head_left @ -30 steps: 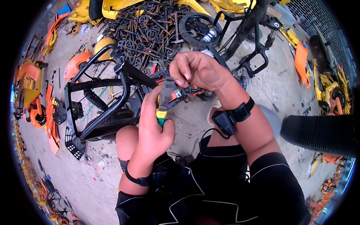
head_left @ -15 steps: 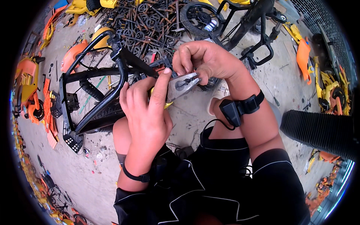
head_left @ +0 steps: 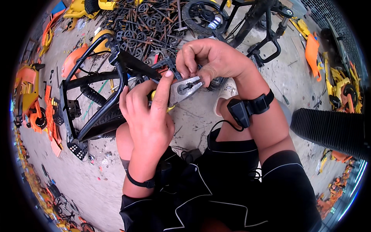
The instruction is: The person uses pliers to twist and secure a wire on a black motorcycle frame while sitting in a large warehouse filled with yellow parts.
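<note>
My left hand (head_left: 148,112) is closed on a pair of steel pliers (head_left: 181,88) with yellow handles, its index finger laid along the tool. The plier head is tilted toward the upper right, with small dark material between its jaws. My right hand (head_left: 208,62) is curled at the jaw tips, thumb and fingers bent together round something small that I cannot make out. Just beyond the hands is a dark metal frame part (head_left: 170,63) with cables about it, partly hidden by my fingers.
A black scooter frame (head_left: 96,121) lies at left, another frame with fork (head_left: 270,42) at upper right. A pile of rusty metal parts (head_left: 147,23), a tyred wheel (head_left: 206,27) and orange and yellow panels (head_left: 312,56) surround me. A black ribbed tube (head_left: 324,129) is at right.
The pliers have swung from upright to tilted toward my right hand, whose thumb came down to the jaw tips. My left index finger rose along the tool. Both hands have shifted slightly upward in view.
</note>
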A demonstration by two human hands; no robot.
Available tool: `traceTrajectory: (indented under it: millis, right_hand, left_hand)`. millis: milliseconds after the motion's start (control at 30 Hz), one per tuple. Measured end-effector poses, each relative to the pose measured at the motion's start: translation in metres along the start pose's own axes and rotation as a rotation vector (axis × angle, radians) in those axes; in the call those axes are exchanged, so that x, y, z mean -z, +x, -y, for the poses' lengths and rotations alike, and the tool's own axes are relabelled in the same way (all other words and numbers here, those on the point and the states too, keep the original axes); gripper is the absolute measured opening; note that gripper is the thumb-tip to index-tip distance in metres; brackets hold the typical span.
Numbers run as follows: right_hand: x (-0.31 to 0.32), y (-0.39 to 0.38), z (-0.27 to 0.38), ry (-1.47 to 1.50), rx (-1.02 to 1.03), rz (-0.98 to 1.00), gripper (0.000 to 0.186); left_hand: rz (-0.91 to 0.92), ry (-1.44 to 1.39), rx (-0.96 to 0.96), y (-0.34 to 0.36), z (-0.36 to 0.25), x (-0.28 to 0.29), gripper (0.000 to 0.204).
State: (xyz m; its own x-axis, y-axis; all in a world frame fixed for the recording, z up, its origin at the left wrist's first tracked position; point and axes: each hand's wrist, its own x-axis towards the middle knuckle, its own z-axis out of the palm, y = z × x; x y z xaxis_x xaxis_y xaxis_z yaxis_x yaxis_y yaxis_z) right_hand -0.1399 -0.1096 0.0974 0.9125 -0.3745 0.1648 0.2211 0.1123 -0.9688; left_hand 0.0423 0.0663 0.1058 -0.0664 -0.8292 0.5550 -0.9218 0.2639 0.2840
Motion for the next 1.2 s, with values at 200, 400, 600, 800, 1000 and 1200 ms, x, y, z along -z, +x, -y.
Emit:
traceTrajectory:
  millis: [200,400,600,800,1000,1200]
  right_hand:
    - [0.001,-0.003,0.003,-0.008,0.004,0.011,0.039]
    - [0.004,-0.006,0.002,-0.009,0.011,0.027,0.035]
    - [0.005,-0.009,0.004,0.009,-0.021,0.031,0.035]
    - [0.008,-0.011,0.001,-0.025,0.036,0.043,0.036]
    - [0.006,-0.012,0.004,-0.033,0.016,0.014,0.039]
    - [0.005,-0.014,0.005,-0.032,-0.015,-0.008,0.042]
  left_hand:
    - [0.023,0.004,-0.013,0.0,0.0,-0.001,0.077]
    - [0.066,-0.013,0.005,-0.001,-0.001,-0.002,0.076]
    - [0.053,-0.03,-0.02,-0.001,-0.001,-0.005,0.079]
    - [0.056,-0.059,-0.021,0.0,-0.001,-0.005,0.08]
    - [0.043,-0.063,-0.009,0.0,-0.002,-0.004,0.08]
    - [0.047,-0.071,-0.001,-0.001,-0.001,-0.005,0.083]
